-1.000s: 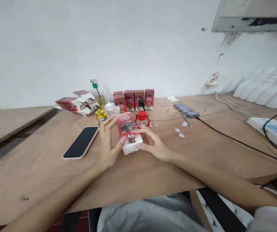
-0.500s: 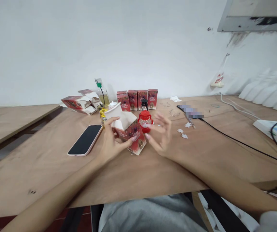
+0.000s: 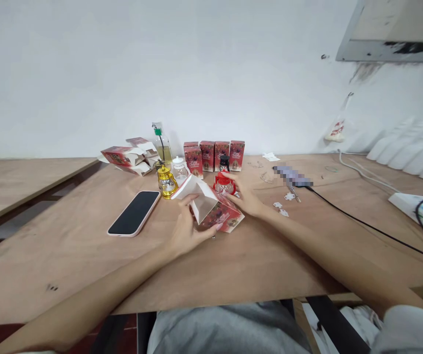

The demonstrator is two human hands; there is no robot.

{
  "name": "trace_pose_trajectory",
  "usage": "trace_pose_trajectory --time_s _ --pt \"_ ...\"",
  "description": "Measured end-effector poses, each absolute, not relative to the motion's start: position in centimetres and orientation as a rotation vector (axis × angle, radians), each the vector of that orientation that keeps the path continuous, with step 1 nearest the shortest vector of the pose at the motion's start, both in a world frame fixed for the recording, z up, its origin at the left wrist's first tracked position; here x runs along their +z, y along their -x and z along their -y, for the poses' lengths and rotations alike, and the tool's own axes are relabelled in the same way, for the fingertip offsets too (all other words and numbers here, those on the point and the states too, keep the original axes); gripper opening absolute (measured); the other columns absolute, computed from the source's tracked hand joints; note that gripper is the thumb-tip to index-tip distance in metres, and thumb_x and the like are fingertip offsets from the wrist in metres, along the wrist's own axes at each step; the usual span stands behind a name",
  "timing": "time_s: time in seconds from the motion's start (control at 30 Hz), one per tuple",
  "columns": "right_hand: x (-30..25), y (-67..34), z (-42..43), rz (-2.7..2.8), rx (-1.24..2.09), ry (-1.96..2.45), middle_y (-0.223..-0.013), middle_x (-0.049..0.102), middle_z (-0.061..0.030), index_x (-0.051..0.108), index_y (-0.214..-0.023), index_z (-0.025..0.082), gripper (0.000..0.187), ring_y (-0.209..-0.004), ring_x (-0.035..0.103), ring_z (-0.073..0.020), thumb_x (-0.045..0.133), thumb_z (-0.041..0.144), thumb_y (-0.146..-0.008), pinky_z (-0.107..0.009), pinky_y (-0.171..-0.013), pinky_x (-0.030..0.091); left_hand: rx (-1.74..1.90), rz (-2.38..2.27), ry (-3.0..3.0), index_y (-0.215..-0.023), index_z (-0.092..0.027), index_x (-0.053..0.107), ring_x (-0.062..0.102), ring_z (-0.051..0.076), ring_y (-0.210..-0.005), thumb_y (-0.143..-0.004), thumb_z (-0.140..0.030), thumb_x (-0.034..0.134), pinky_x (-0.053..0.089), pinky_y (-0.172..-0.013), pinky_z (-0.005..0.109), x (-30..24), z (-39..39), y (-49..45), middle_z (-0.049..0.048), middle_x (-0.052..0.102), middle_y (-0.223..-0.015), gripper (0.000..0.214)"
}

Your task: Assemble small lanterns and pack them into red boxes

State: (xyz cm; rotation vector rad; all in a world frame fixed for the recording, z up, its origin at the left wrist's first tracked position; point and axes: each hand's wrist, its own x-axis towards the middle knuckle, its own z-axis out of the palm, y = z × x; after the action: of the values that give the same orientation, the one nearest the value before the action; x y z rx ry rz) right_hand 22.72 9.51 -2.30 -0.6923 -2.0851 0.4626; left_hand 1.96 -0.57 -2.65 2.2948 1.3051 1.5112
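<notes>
My left hand [image 3: 189,231] is closed around a red printed carton [image 3: 223,216], tilted on its side with its white-lined open end and flaps facing left. Beyond the carton, a small red lantern [image 3: 223,183] with a clear globe stands on the table. Fingers of my right hand [image 3: 246,197] are wrapped about the lantern's right side, one near its top and the thumb lower down; its base is hidden behind the carton. To the left of the carton are a gold lantern [image 3: 167,183] and a white lantern [image 3: 180,169].
Several closed red cartons [image 3: 207,156] stand by the wall, with a black lantern [image 3: 224,163] before them. Open cartons [image 3: 123,156] and a pump bottle [image 3: 163,147] are at the left back. A phone [image 3: 134,214] lies left; white tags [image 3: 283,212] and a cabled device [image 3: 293,176] lie right.
My right hand has moved from hovering with spread fingers to gripping the red lantern. The carton has tipped further onto its side, its open end turning toward me.
</notes>
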Motion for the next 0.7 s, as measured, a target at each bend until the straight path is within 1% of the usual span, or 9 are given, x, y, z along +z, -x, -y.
trace_pose_trajectory --time_s 0.07,0.13,0.2,0.3,0.4,0.47,0.6,0.7 --pt "-2.6 -22.4 -9.6 2.042 0.436 0.701 -0.135 0.048 -0.0091 0.042 -0.133 0.026 0.05 -0.127 0.043 -0.022 0.056 0.039 -0.087 -0.043 -0.108 0.032 1.46 -1.23 -2.123 -0.12 -0.022 0.021 0.058 0.027 -0.103 -0.069 -0.039 0.071 0.055 -0.078 0.043 -2.0 0.8 -2.1 0.0112 0.043 -0.115 0.073" --pt "-2.6 -22.1 -9.8 1.996 0.428 0.708 -0.131 0.05 -0.0098 0.045 -0.128 0.025 0.047 -0.123 0.046 -0.0217 0.058 0.04 -0.085 -0.041 -0.106 0.034 1.392 -1.116 -1.925 -0.12 -0.025 0.018 0.063 0.022 -0.092 -0.071 -0.039 0.07 0.057 -0.07 0.038 -1.2 1.0 -2.1 0.0095 0.048 -0.112 0.073" --pt "-2.6 -21.7 -10.0 1.95 0.444 0.703 -0.124 0.054 -0.0097 0.049 -0.121 0.023 0.04 -0.118 0.05 -0.0212 0.058 0.04 -0.085 -0.04 -0.103 0.036 1.337 -1.006 -1.781 -0.118 -0.027 0.019 0.065 0.019 -0.081 -0.071 -0.04 0.071 0.057 -0.065 0.034 -0.5 1.0 -2.0 0.0061 0.053 -0.106 0.071" --pt "-2.4 -21.2 -10.4 1.925 0.496 0.685 -0.116 0.057 -0.0081 0.051 -0.112 0.022 0.033 -0.111 0.053 -0.02 0.057 0.04 -0.086 -0.038 -0.1 0.039 1.28 -0.9 -1.674 -0.112 -0.027 0.021 0.065 0.016 -0.071 -0.072 -0.045 0.07 0.056 -0.063 0.032 0.0 0.6 -1.8 0.0024 0.058 -0.096 0.066" --pt "-2.3 -20.8 -10.7 1.928 0.547 0.656 -0.12 0.056 -0.0077 0.048 -0.115 0.023 0.037 -0.113 0.053 -0.0193 0.06 0.039 -0.084 -0.037 -0.101 0.039 1.209 -0.869 -1.633 -0.112 -0.027 0.021 0.064 0.015 -0.066 -0.072 -0.051 0.068 0.056 -0.061 0.032 0.1 0.5 -1.7 0.0019 0.06 -0.092 0.066" --pt "-2.5 -20.9 -10.9 1.935 0.565 0.644 -0.125 0.054 -0.0081 0.045 -0.12 0.023 0.044 -0.117 0.051 -0.0194 0.062 0.038 -0.083 -0.038 -0.103 0.038 1.177 -0.861 -1.623 -0.114 -0.027 0.023 0.065 0.016 -0.068 -0.071 -0.053 0.068 0.055 -0.061 0.033 0.1 0.5 -1.8 0.0027 0.061 -0.093 0.067" --pt "-3.3 -21.4 -11.1 2.036 0.544 0.633 -0.136 0.047 -0.0098 0.041 -0.131 0.024 0.06 -0.125 0.046 -0.0224 0.066 0.034 -0.079 -0.041 -0.107 0.035 1.12 -0.836 -1.605 -0.116 -0.027 0.024 0.066 0.019 -0.074 -0.07 -0.052 0.069 0.055 -0.062 0.033 0.1 0.8 -1.9 0.0039 0.062 -0.096 0.069" --pt "-3.6 -21.7 -11.0 2.056 0.522 0.633 -0.138 0.047 -0.0097 0.039 -0.135 0.025 0.062 -0.127 0.045 -0.0239 0.066 0.034 -0.079 -0.044 -0.109 0.033 1.109 -0.821 -1.6 -0.116 -0.026 0.024 0.066 0.018 -0.073 -0.07 -0.05 0.07 0.055 -0.061 0.033 0.3 1.0 -2.0 0.0039 0.062 -0.095 0.07"
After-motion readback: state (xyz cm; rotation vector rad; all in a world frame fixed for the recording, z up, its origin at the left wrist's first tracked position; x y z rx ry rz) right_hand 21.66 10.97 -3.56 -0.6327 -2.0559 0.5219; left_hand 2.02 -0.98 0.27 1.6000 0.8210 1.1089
